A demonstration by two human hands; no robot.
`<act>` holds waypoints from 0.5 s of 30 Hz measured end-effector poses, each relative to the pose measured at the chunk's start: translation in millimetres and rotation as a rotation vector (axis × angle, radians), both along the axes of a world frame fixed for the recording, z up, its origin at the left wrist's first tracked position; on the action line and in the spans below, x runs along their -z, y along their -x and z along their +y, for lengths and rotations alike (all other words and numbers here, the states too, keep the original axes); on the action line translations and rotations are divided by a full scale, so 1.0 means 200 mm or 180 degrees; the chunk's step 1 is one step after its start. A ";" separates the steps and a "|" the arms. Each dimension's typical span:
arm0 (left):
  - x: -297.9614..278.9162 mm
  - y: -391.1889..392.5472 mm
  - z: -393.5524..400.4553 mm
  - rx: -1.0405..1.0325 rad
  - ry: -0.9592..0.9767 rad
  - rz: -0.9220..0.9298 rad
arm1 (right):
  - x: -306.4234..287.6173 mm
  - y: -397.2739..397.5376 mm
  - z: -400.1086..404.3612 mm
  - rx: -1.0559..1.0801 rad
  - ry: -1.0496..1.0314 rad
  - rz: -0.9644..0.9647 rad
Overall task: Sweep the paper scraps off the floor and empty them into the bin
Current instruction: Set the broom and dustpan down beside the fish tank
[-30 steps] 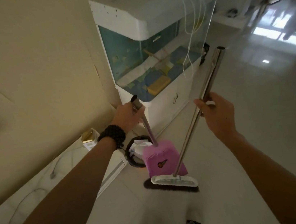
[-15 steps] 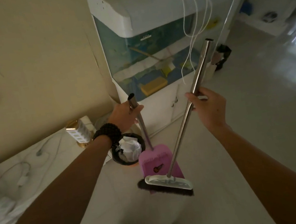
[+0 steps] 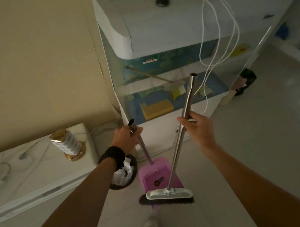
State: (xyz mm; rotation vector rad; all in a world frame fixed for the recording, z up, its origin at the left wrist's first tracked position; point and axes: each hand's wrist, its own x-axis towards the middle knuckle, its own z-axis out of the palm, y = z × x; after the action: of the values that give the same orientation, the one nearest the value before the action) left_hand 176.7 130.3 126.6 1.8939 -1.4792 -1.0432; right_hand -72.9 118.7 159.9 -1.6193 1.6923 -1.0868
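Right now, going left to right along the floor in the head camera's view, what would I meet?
White low cabinet → black bin lined with a white bag → pink dustpan, its handle in the left hand → broom head, its pole in the right hand.

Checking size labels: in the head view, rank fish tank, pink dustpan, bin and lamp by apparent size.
1. Fish tank, by far largest.
2. Pink dustpan.
3. Bin and lamp: unsure, since the left arm hides part of the bin.
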 end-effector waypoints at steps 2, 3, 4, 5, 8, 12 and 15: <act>0.04 0.05 -0.09 -0.0091 0.0009 0.0018 | 0.03 0.02 -0.11 -0.0083 -0.0005 0.0011; 0.07 0.08 -0.13 -0.0154 -0.0013 0.0034 | 0.05 0.04 -0.16 -0.0152 -0.0023 0.0018; 0.09 0.11 -0.16 -0.0244 -0.0063 0.0070 | 0.07 0.06 -0.21 -0.0214 -0.0052 0.0029; 0.11 0.14 -0.19 -0.0314 -0.0117 0.0089 | 0.09 0.08 -0.26 -0.0270 -0.0057 0.0030; 0.18 0.23 -0.29 -0.0454 -0.0216 0.0037 | 0.17 0.14 -0.43 -0.0442 -0.0072 0.0085; 0.28 0.38 -0.39 -0.0686 -0.0292 -0.0083 | 0.34 0.21 -0.65 -0.0792 -0.0261 -0.0033; 0.40 0.48 -0.47 -0.0836 -0.0448 -0.0128 | 0.48 0.26 -0.76 -0.1014 -0.0220 -0.0012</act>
State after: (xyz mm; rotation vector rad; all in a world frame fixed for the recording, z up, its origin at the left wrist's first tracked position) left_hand 80.7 37.0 45.9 2.1499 -1.1629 -1.0122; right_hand -125.3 -32.4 64.7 -1.7654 1.3917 -0.8637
